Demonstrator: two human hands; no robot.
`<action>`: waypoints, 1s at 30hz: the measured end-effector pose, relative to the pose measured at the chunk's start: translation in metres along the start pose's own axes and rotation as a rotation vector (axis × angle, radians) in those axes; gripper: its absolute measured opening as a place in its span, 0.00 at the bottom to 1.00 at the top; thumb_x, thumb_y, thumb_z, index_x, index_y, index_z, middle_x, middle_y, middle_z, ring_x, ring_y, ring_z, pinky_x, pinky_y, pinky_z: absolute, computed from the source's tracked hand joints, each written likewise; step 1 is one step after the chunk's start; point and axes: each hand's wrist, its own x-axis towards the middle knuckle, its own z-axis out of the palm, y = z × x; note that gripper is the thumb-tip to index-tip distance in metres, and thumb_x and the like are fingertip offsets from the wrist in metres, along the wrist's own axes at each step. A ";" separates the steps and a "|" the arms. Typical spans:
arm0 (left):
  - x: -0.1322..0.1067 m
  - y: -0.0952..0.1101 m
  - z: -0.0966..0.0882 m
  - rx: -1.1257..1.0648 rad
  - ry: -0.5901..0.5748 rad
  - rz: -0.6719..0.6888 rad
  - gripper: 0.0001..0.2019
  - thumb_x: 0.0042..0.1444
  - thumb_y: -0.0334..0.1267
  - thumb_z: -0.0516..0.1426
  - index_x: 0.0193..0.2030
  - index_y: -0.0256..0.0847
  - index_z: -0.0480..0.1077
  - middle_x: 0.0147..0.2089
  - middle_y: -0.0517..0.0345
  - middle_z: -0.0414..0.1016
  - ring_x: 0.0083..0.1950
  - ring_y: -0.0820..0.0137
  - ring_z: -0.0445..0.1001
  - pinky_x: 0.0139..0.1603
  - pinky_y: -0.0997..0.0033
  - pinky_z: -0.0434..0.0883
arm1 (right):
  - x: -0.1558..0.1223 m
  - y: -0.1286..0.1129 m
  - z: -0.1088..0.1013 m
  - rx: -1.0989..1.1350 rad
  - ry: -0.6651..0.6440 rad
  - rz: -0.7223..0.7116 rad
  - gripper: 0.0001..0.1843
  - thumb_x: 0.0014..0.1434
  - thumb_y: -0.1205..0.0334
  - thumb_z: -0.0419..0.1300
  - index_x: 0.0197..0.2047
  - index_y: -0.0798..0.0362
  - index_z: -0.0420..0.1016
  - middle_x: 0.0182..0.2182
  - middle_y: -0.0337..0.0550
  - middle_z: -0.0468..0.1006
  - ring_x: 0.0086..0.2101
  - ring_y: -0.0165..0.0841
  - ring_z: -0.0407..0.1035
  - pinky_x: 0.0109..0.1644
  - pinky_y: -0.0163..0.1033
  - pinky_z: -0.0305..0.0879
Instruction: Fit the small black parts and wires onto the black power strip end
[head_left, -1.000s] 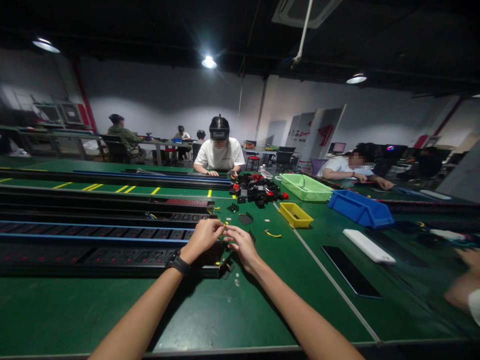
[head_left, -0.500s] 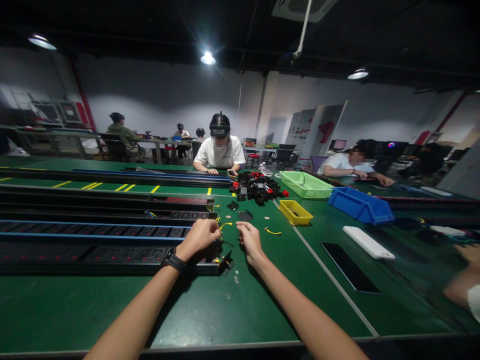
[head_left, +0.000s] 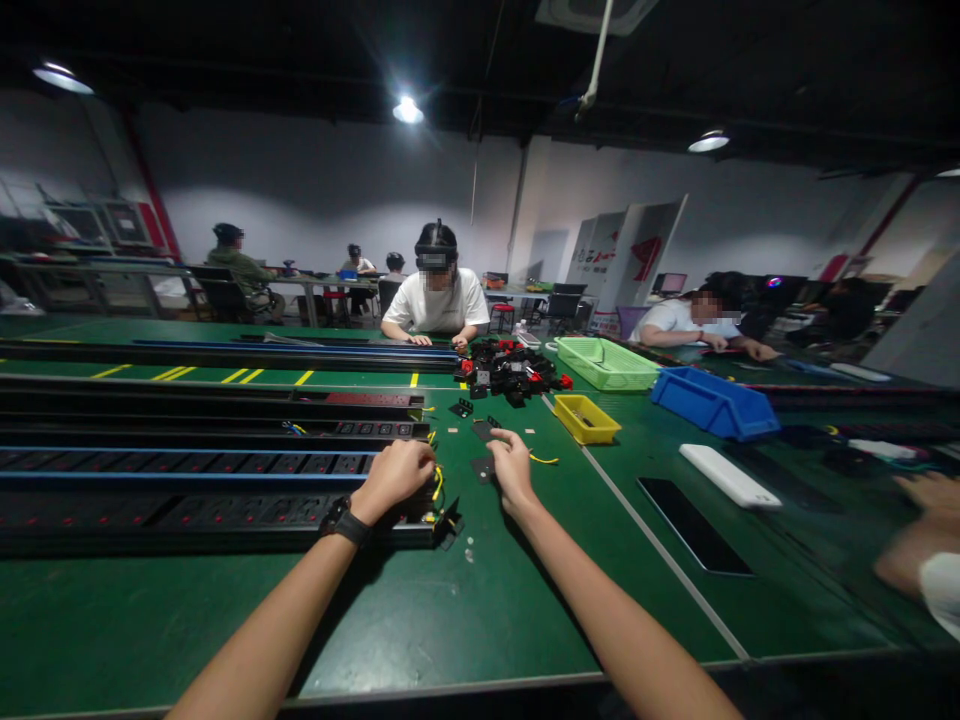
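Observation:
My left hand (head_left: 400, 474), with a black watch on the wrist, rests with curled fingers on the end of a blue-edged black power strip (head_left: 300, 462). Whatever its fingertips hold is hidden. Yellow wires (head_left: 439, 485) stick out beside them, above a black end bracket (head_left: 450, 524) at the nearest strip's end. My right hand (head_left: 512, 468) is to the right, index finger and thumb slightly apart. A flat black plate (head_left: 482, 468) shows beside its thumb; another black bracket (head_left: 484, 430) is just past the index fingertip. A loose yellow wire (head_left: 544, 459) lies right of this hand.
A pile of black and red parts (head_left: 510, 370) lies farther back. Right of it stand a green basket (head_left: 611, 372), a yellow tray (head_left: 589, 425) and a blue bin (head_left: 712, 405). A phone (head_left: 694, 525) and white power bank (head_left: 727, 475) lie at right. A co-worker's hand (head_left: 926, 500) is at far right.
My right hand has moved slightly right and forward, away from the yellow wire, whose end now hangs lower by the strip. My left hand stays at the strip's end. The view has shifted slightly.

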 end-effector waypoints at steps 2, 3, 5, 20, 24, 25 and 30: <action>0.000 0.000 0.001 0.015 -0.010 -0.002 0.12 0.64 0.39 0.55 0.42 0.48 0.82 0.46 0.51 0.86 0.48 0.58 0.83 0.44 0.69 0.71 | 0.006 -0.001 -0.004 0.027 0.031 0.052 0.20 0.44 0.58 0.61 0.43 0.52 0.73 0.20 0.29 0.68 0.21 0.30 0.60 0.26 0.34 0.54; 0.000 0.000 0.001 0.022 -0.011 -0.005 0.12 0.65 0.39 0.55 0.43 0.48 0.82 0.46 0.51 0.86 0.49 0.58 0.83 0.44 0.69 0.72 | 0.008 -0.001 -0.006 0.030 0.040 0.070 0.20 0.44 0.59 0.61 0.43 0.52 0.73 0.20 0.29 0.68 0.21 0.30 0.59 0.25 0.35 0.53; 0.000 0.000 0.001 0.034 -0.007 -0.017 0.12 0.65 0.40 0.55 0.45 0.48 0.81 0.47 0.51 0.85 0.50 0.57 0.82 0.45 0.68 0.72 | 0.010 -0.001 -0.007 0.005 0.033 0.077 0.20 0.44 0.59 0.60 0.43 0.52 0.73 0.19 0.29 0.67 0.20 0.30 0.58 0.25 0.35 0.52; -0.003 0.005 0.005 0.017 -0.038 0.083 0.15 0.65 0.35 0.52 0.46 0.48 0.81 0.46 0.49 0.85 0.49 0.58 0.82 0.46 0.68 0.71 | -0.022 -0.013 -0.003 -0.916 -0.522 -0.435 0.15 0.62 0.69 0.56 0.38 0.49 0.85 0.40 0.45 0.81 0.45 0.38 0.71 0.52 0.38 0.62; -0.002 0.004 0.005 -0.036 -0.023 0.078 0.15 0.63 0.35 0.53 0.43 0.45 0.82 0.47 0.47 0.85 0.51 0.57 0.82 0.48 0.67 0.71 | -0.027 -0.011 0.000 -0.979 -0.691 -0.461 0.21 0.65 0.70 0.53 0.41 0.46 0.88 0.41 0.45 0.81 0.47 0.38 0.70 0.55 0.40 0.61; -0.001 0.003 0.005 -0.054 -0.024 0.076 0.15 0.63 0.34 0.53 0.43 0.45 0.83 0.46 0.48 0.85 0.50 0.58 0.82 0.48 0.67 0.72 | -0.026 -0.010 0.001 -0.953 -0.709 -0.451 0.22 0.65 0.70 0.52 0.42 0.46 0.89 0.41 0.45 0.81 0.46 0.39 0.71 0.55 0.40 0.62; 0.004 -0.004 0.009 -0.141 -0.009 0.038 0.16 0.63 0.32 0.52 0.48 0.45 0.80 0.46 0.52 0.86 0.47 0.62 0.83 0.45 0.70 0.71 | -0.019 -0.006 0.004 -0.596 -0.733 -0.269 0.26 0.58 0.74 0.51 0.46 0.49 0.88 0.42 0.44 0.84 0.47 0.38 0.74 0.55 0.41 0.66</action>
